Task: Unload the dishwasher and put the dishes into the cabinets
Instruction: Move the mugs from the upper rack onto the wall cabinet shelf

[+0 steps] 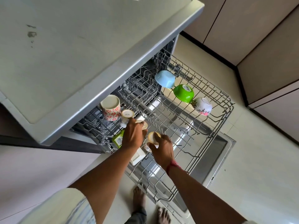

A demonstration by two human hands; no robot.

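Because the dishwasher (pixel 80 62) stands with its door (pixel 223 147) dropped flat above the floor, the wire rack (pixel 213 126) is drawn right out over the door, which brings the crockery within reach of the person standing at its near corner. Most of the rack is bare wire. Along its far side three bowls lean mouth-down against the tines, probably set that way so that wash water drains off: a blue bowl (pixel 165 79), a green bowl (pixel 183 93) just beside it, and a floral bowl (pixel 203 106) touching the green one. Nearer the machine, a red-patterned mug (pixel 110 108) sits upside down for the same reason, with a small cup with a printed base (pixel 127 114) close against it. A green item (pixel 119 140) with a label lies lower, partly hidden behind the left forearm; what it is cannot be told.

Both hands work the near corner together, which looks like a way to clear two pieces in one trip. The left hand (pixel 133 136) reaches over a small inverted cup (pixel 143 124), fingers curled round it from above. The right hand (pixel 161 150) grips a floral cup (pixel 153 137) by its sides, fingers and thumb wrapped round it, base uppermost. Gripping from above suits cups standing upside down. Both cups are at rack level, so none has reached a cabinet yet.
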